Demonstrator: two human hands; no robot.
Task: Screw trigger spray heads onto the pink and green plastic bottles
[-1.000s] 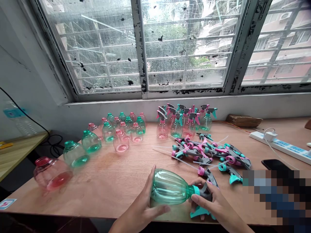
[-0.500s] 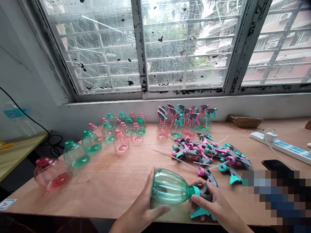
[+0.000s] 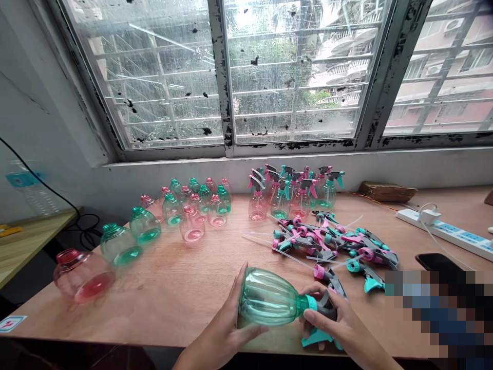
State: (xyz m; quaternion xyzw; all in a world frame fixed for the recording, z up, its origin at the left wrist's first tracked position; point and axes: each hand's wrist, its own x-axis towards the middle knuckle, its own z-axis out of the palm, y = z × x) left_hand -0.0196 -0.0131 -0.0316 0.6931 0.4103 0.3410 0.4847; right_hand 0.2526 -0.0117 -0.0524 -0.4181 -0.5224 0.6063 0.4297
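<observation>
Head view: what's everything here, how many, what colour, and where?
Held bottle: one, green, front centre
Held sprayer: one, teal and grey, on its neck
Open bottles: over a dozen, pink or green, left
Topped bottles: several, pink or green, back centre
Loose sprayers: many, pink, teal, grey, right of centre
Power strip: one, white and blue, right
Charger: one, white, in the strip
Phone: one, black, right
Block: one, brown, back right
Card: one, white and blue, front left
Water bottle: one, clear, far left
Side table: one, pale, far left
Small item: one, yellow, far left
Cable: at least one, black, left
Table: one, brown, centre
Window: one, grey, back
Left hand: one, at the held bottle's base
Right hand: one, around the held sprayer
</observation>
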